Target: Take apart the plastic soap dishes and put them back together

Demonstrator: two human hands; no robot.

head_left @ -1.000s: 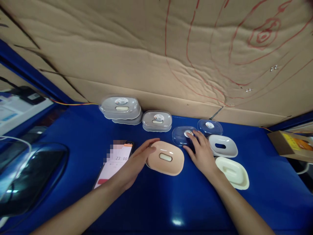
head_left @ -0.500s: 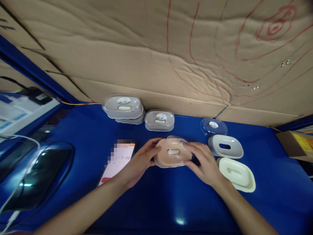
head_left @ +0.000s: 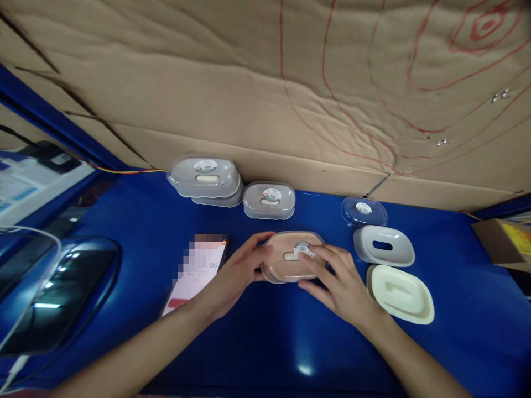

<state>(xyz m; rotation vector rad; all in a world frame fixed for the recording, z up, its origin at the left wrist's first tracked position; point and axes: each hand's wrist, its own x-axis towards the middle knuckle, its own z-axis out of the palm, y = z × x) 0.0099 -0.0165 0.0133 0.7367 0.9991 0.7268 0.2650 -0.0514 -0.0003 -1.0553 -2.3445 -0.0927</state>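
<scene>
A soap box with a pinkish body and clear lid is tilted slightly in front of me, its pale oval insert showing through the lid. My left hand is closed around its left end, thumb on top. At the right end, my right hand has its fingertips on a round label sticker that lies against the lid, partly over the oval insert. Right of that hand are a grey-white box body with an oval slot and a cream tray. Behind them lies a clear lid with a round sticker.
Two stacked grey boxes and a single grey box, with stickered lids, stand along the cardboard wall. A phone lies left of my left forearm. Farther left is a dark glossy device with cables. A cardboard carton sits far right.
My right hand has brought the round sticker from the box's right edge leftward onto the lid, where its printed face shows. My left hand keeps its hold on the box. The view shifts slightly.
</scene>
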